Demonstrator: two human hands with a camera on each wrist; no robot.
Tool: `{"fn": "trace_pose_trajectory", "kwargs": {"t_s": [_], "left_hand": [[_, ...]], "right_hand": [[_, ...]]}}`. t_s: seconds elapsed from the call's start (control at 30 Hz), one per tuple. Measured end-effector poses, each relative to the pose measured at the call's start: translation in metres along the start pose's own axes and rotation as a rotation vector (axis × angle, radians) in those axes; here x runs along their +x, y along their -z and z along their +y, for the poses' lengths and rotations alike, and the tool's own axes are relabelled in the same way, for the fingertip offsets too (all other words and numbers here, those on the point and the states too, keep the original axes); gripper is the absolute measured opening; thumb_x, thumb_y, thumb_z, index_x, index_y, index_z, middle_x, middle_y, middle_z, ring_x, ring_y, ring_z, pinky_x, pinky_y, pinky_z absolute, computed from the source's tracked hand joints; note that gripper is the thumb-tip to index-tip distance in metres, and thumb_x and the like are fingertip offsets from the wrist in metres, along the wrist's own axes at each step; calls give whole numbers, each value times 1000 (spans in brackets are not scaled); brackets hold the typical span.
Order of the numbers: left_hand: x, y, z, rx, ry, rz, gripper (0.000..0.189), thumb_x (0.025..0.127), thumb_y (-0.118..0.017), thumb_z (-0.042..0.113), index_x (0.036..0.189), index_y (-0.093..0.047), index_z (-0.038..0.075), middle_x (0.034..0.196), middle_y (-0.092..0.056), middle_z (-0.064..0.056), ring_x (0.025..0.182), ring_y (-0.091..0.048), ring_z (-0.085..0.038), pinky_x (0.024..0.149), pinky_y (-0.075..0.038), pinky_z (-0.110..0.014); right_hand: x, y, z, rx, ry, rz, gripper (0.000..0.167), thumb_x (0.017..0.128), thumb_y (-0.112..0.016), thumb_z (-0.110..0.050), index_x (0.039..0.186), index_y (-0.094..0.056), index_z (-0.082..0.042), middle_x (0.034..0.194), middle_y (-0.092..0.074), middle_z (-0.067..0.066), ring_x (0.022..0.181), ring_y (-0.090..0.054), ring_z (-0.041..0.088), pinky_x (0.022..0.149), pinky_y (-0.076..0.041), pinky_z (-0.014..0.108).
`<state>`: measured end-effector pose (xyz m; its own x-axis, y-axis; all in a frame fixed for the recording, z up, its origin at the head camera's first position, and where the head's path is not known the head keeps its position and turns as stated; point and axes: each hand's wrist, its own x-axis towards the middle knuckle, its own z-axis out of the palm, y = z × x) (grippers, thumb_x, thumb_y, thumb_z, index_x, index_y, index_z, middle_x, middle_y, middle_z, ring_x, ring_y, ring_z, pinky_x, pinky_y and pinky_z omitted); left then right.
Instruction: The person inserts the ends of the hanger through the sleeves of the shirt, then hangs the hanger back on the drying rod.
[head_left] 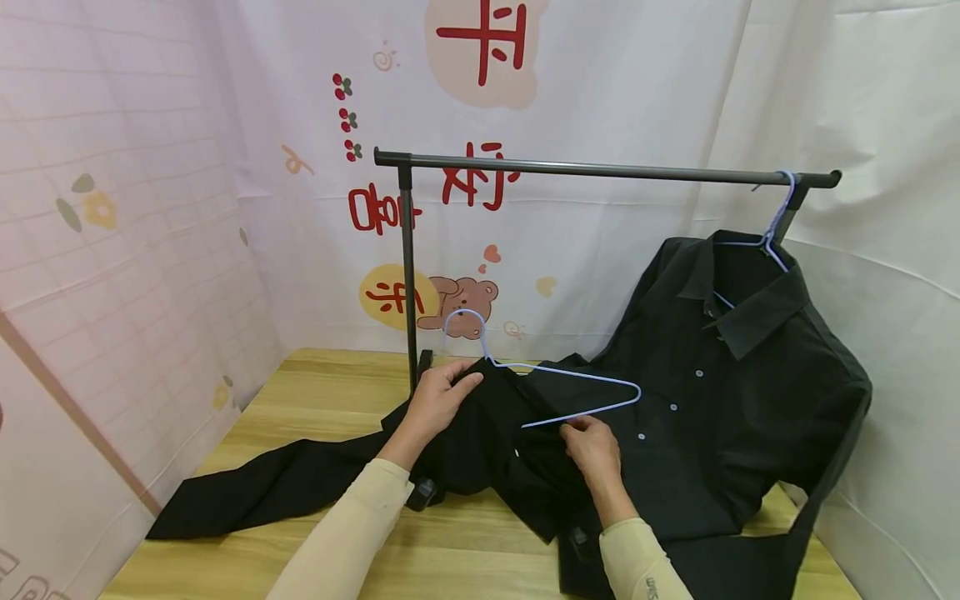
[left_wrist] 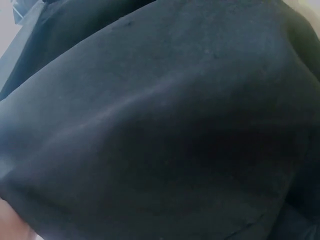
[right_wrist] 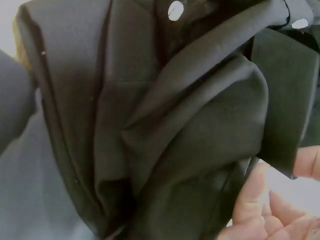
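Observation:
A black shirt (head_left: 480, 442) lies bunched on the table, one sleeve (head_left: 277, 479) stretched to the left. A light-blue wire hanger (head_left: 570, 371) is partly inside it; its hook and right side show, the left side is hidden under cloth. My left hand (head_left: 438, 404) grips the shirt beside the hook's base. In the left wrist view, black cloth (left_wrist: 160, 120) covers almost everything. Just below the hanger's lower bar, my right hand (head_left: 595, 454) pinches an edge of the shirt. The right wrist view has the right hand (right_wrist: 265, 205) pinching a pointed collar flap (right_wrist: 282, 100).
A dark metal rack (head_left: 600, 168) stands over the table (head_left: 480, 542). At its right end a second black button-up shirt (head_left: 720, 433) hangs on a blue hanger (head_left: 772, 233), its lower part spread on the table. Printed curtains (head_left: 637, 83) enclose the back and sides.

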<state>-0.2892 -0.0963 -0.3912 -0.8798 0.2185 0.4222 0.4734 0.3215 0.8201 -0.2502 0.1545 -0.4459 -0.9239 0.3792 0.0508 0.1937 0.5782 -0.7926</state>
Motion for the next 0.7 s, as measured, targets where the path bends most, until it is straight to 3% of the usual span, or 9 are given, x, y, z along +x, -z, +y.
{"fn": "trace_pose_trajectory", "kwargs": {"t_s": [0.3, 0.47, 0.57, 0.7], "left_hand": [[1, -4, 5, -49, -17, 30, 22, 98, -64, 23, 112, -73, 9, 108, -72, -3, 99, -63, -20, 89, -49, -40], [0, -4, 4, -48, -13, 23, 23, 99, -64, 25, 113, -73, 9, 109, -71, -3, 100, -63, -19, 90, -49, -40], [0, -3, 0, -34, 0, 36, 23, 98, -65, 26, 113, -73, 10, 110, -71, -3, 101, -63, -19, 91, -49, -41], [0, 0, -7, -16, 5, 36, 24, 98, -65, 26, 115, -72, 10, 111, -71, -3, 103, -63, -20, 93, -48, -43]], "right_hand": [[-7, -14, 0, 83, 1, -34, 42, 92, -66, -43, 105, -70, -4, 71, -68, -1, 53, -63, 13, 65, -46, 33], [-9, -17, -2, 141, 29, -71, 36, 96, -65, -26, 119, -66, 1, 78, -72, 4, 60, -69, 15, 58, -49, 30], [-9, -13, -3, 136, 55, 3, 34, 98, -58, -15, 127, -62, 3, 86, -74, 11, 68, -72, 22, 67, -52, 38], [-6, -6, -3, 93, 101, 195, 32, 99, -52, -13, 123, -66, 2, 103, -72, 19, 93, -69, 36, 90, -45, 54]]}}
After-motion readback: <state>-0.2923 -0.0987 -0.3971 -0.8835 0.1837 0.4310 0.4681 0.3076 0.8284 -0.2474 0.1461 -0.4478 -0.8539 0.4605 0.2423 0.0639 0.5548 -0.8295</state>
